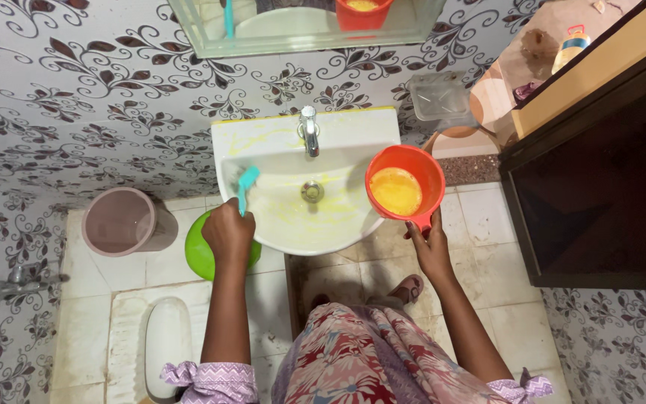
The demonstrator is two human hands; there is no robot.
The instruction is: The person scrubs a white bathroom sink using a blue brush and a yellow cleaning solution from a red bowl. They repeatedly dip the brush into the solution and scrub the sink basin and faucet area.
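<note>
Gripped tight in the left hand: teal brush, bristle end on the left inner wall of the white washbasin. Right hand closed round the handle of an orange mug, held level over the basin's right rim, yellowish liquid inside. Yellow streaks across the bowl and ledge, drain mid-bowl, chrome tap at the far edge. Step looks like scrubbing the basin with cleaner spread on; next move would call for working the brush round the bowl while keeping the mug from tipping. Left of the basin: pink bucket, green tub partly under the rim, white squat pan near. Pale floor tiles, stained. Floral patterned wall, mirror far, dark door right.
</note>
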